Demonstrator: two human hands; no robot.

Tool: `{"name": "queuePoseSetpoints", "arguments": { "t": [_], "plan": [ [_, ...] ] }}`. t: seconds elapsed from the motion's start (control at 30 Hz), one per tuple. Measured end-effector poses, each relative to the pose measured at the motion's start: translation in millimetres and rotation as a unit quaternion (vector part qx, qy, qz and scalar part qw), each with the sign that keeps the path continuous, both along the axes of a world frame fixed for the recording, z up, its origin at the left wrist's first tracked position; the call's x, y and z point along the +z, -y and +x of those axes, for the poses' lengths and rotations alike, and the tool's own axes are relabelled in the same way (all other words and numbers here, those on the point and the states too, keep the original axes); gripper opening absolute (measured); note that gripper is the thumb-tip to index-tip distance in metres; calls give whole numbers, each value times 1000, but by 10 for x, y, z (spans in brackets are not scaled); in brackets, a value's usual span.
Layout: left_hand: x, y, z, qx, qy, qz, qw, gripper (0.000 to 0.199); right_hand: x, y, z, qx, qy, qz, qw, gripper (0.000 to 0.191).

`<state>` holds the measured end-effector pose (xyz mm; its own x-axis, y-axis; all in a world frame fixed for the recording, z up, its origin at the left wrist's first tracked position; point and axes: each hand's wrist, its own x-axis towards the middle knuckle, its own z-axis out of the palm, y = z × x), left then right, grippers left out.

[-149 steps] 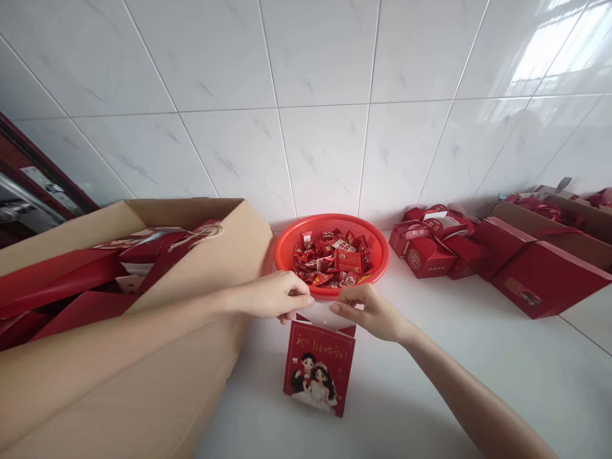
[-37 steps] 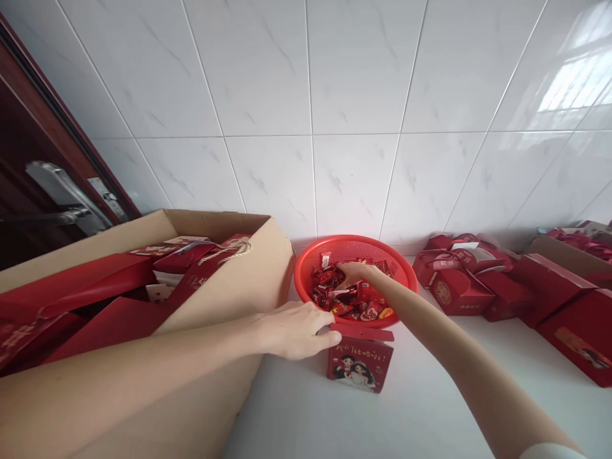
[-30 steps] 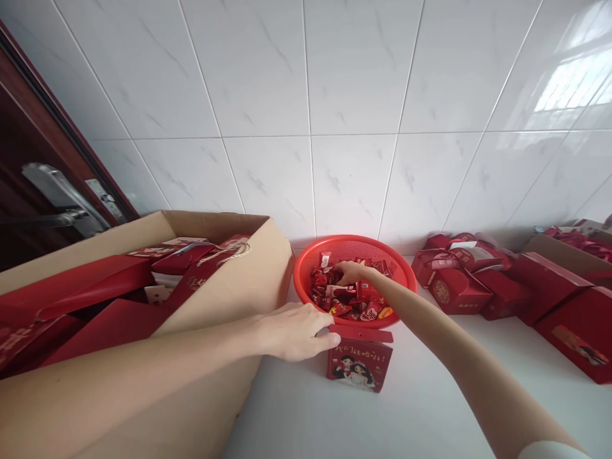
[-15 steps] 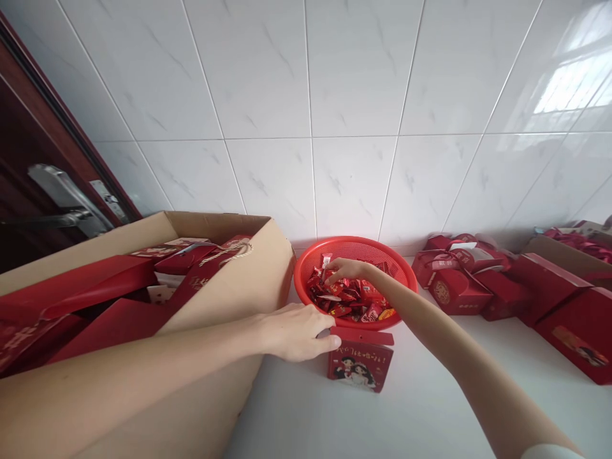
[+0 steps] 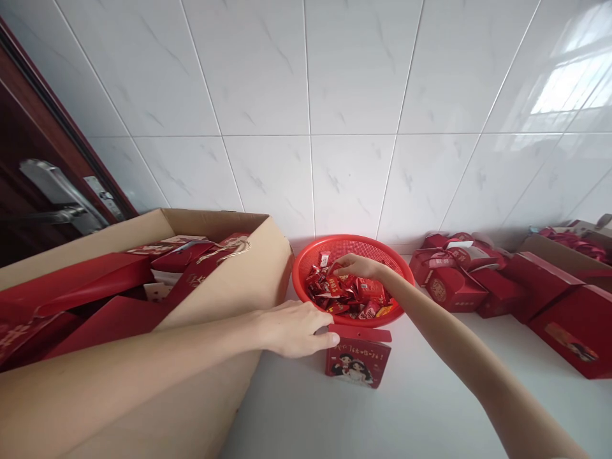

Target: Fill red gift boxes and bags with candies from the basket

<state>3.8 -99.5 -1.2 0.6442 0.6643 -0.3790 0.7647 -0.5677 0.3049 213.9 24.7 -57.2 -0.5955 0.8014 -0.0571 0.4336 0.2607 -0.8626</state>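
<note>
A red plastic basket holds a heap of small wrapped candies, mostly in red wrappers. My right hand reaches into it from the right, its fingers curled and closed on a red wrapped candy at the left of the heap. In front of the basket a small red gift box stands upright on the white surface, printed with a cartoon couple and gold lettering. My left hand grips this box by its upper left edge, with the thumb on the front face. The other left fingertips are hidden behind the box.
At the left, a large cardboard carton contains several red boxes and bags. More red boxes stand along the wall at the right, beside another carton with red ribbon-like items. A tiled wall rises behind; a door handle is far left.
My right hand has lifted slightly and shifted a little to the right within the basket, fingers more closed. My left hand keeps its hold on the gift box. The view has shifted slightly.
</note>
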Motion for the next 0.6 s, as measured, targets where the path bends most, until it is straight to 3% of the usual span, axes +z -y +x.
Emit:
{"name": "queuePoseSetpoints", "arguments": {
  "t": [0.13,0.23,0.37,0.5,0.6],
  "plan": [
    [-2,-35,-13,20,43,-8,999,49,-57,100,23,-75,-80,40,993,26],
    [-20,-133,-26,77,124,0,989,49,-3,272,32,-113,-154,56,980,34],
    [9,-316,-52,183,296,7,937,61,178,578,-28,-90,-284,45,954,32],
    [89,-405,-57,175,434,-52,882,65,305,804,-189,-46,-317,105,941,33],
    [102,-406,-48,169,465,-63,866,65,336,886,-282,-37,-281,133,950,39]
  ]
}}
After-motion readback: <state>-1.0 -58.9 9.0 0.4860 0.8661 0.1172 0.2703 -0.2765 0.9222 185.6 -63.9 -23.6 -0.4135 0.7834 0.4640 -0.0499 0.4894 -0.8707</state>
